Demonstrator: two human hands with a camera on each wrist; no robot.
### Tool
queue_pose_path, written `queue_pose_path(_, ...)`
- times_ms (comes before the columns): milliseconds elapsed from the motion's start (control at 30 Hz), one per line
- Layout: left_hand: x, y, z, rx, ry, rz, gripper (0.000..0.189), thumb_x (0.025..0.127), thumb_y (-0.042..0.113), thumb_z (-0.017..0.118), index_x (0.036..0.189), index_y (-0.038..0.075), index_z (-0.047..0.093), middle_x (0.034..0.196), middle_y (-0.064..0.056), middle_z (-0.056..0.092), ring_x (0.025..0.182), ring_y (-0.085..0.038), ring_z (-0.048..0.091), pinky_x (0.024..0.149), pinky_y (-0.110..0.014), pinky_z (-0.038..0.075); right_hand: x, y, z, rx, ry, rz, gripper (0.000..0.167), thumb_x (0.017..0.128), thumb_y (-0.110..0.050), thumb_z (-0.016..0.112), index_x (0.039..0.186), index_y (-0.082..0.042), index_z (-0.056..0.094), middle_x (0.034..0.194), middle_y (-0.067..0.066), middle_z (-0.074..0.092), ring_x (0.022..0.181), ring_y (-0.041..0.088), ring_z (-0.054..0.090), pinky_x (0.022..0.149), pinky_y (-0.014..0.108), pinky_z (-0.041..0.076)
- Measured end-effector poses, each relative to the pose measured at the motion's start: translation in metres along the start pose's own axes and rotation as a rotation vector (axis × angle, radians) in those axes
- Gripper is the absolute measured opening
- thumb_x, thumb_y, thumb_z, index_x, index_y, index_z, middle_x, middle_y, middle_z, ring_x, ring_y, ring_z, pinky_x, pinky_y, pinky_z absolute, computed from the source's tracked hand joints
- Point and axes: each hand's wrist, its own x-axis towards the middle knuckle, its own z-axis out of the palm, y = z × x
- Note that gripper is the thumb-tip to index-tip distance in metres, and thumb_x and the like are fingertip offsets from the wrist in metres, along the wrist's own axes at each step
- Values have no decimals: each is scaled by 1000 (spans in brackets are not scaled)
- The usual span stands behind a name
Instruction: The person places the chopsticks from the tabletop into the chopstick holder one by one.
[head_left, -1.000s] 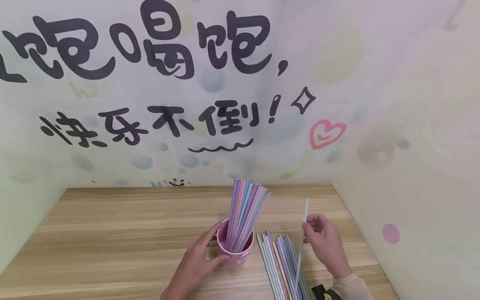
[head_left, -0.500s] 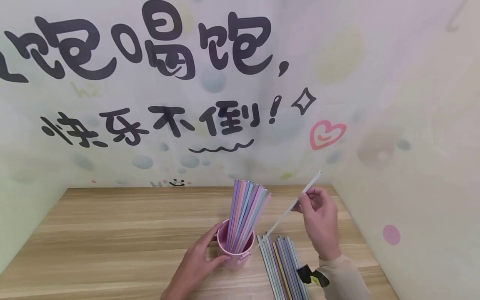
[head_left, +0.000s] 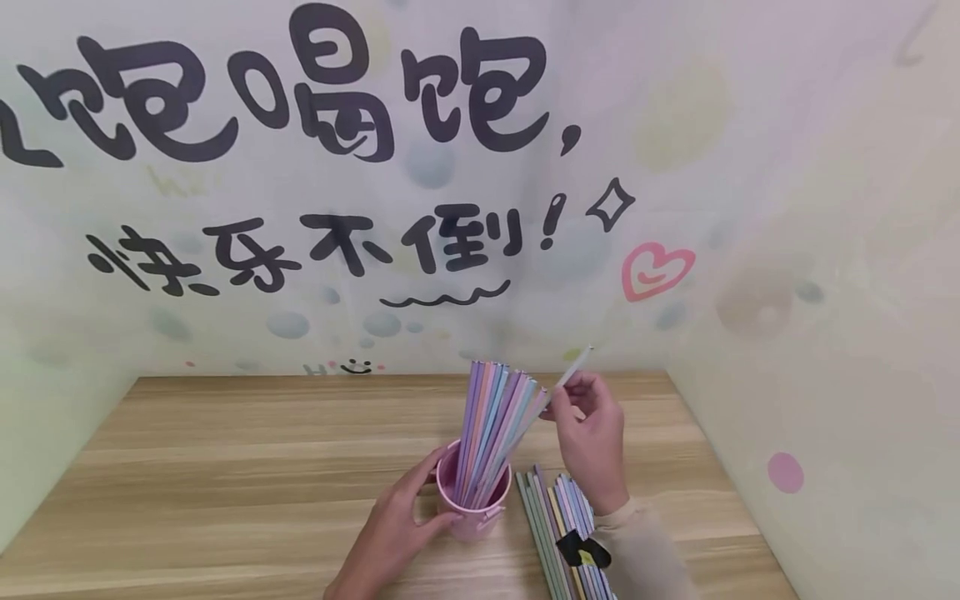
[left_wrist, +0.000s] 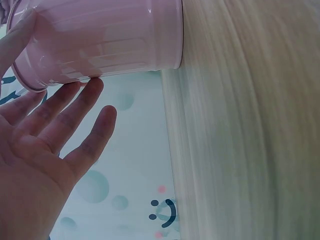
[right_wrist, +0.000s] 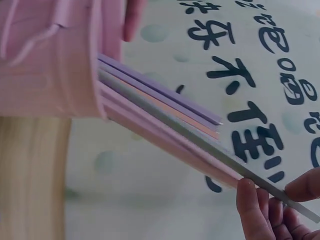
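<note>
A pink bucket (head_left: 472, 525) stands on the table with several pastel straws (head_left: 491, 417) leaning in it. My left hand (head_left: 393, 521) holds the bucket from its left, thumb at the front and fingers toward the back; in the left wrist view the fingertips rest against its wall (left_wrist: 110, 35). My right hand (head_left: 592, 437) pinches a pale grey-green straw (head_left: 573, 367) near its top. This straw (right_wrist: 200, 137) slants down along the others, its lower end past the bucket's rim in the right wrist view.
Right of the bucket, a row of loose straws (head_left: 536, 521) lies on the wooden table (head_left: 262, 467), partly under my right sleeve (head_left: 637, 550) and a black strap piece (head_left: 581, 550). A printed wall (head_left: 465, 183) stands behind, with side walls left and right.
My right hand has lifted the pale straw from above the loose row and carried it up and left to the bucket, tilting it on the way. My left hand stays at the bucket.
</note>
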Motion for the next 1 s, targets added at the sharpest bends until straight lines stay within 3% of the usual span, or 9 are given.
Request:
queue_pose_path(367,0,2,-3,-4,-11,-20,90,78,27,85,152,41,35,139,7,58,116,-12,61,101,-43,51,-25,26,19,-80,-72,71,7,93,7,59,99,8,55,87,17,59,77,25,64,63,36,62)
queue_pose_path(600,1,1,-1,-3,3,6,89,78,27,84,152,38,37,138,7,59,114,-12,62,98,-43,52,-36,35,24,-122,-96,126,8,92,9,60,98,6,55,87,17,59,80,38,64,62,39,62)
queue_pose_path(833,0,2,-1,-9,2,-9,90,78,25,85,152,40,36,139,9,58,115,-10,61,102,-46,49,-40,37,19,-145,-116,119,8,94,3,62,100,2,58,87,10,60,79,24,64,64,36,62)
queue_pose_path(1000,0,2,-1,-2,2,-19,91,77,24,85,152,41,36,139,10,57,115,-10,61,103,-47,49,-39,40,3,-190,-78,124,9,95,1,62,104,2,62,86,11,61,76,27,65,64,37,62)
